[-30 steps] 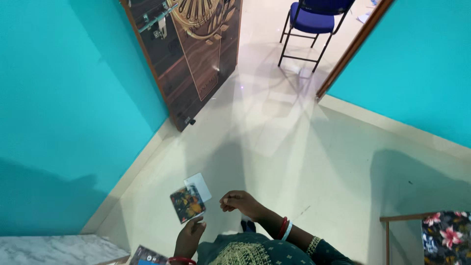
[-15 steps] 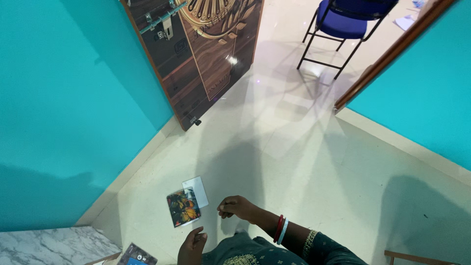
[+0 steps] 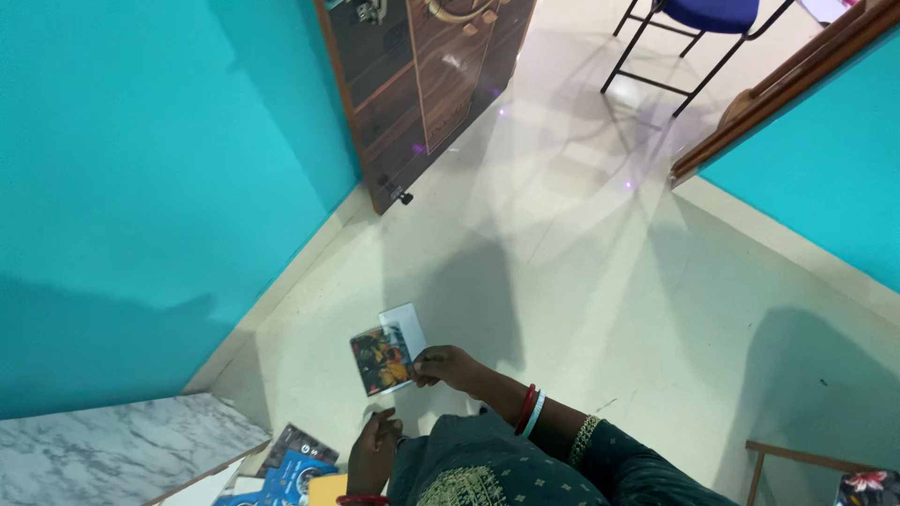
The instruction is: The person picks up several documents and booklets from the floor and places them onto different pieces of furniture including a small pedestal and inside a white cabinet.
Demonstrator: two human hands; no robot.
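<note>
Nearest, at the bottom edge, the left hand (image 3: 375, 452) hangs loosely curled in front of the green tunic, a red bangle at its wrist; nothing shows between its fingers, so it looks empty, though the palm is turned away. Just left of it, on the corner of a marble-topped table (image 3: 112, 445), lie a few flat packets (image 3: 291, 468): one dark, one blue with round marks, one plain yellow, overlapping in a loose fan at the table's edge. Up from the left hand, the right hand (image 3: 450, 367) is pinched on the right edge of a small card (image 3: 380, 361), thumb and fingertips closed on it. The card is roughly square, dark with orange and yellow flower-like print, and it is held out over the floor, tilted, with its upper edge leaning away. It lies straight to the left of the grip and above the left hand, which is near it but apart from it. Behind the card, touching it and peeking past its top right corner, is a plain white slip (image 3: 405, 323) of much the same shape. Farther off are the cream floor (image 3: 581, 244), the turquoise wall (image 3: 141, 159), a brown door (image 3: 422, 75) standing open, and a blue chair (image 3: 694, 28) beyond.
</note>
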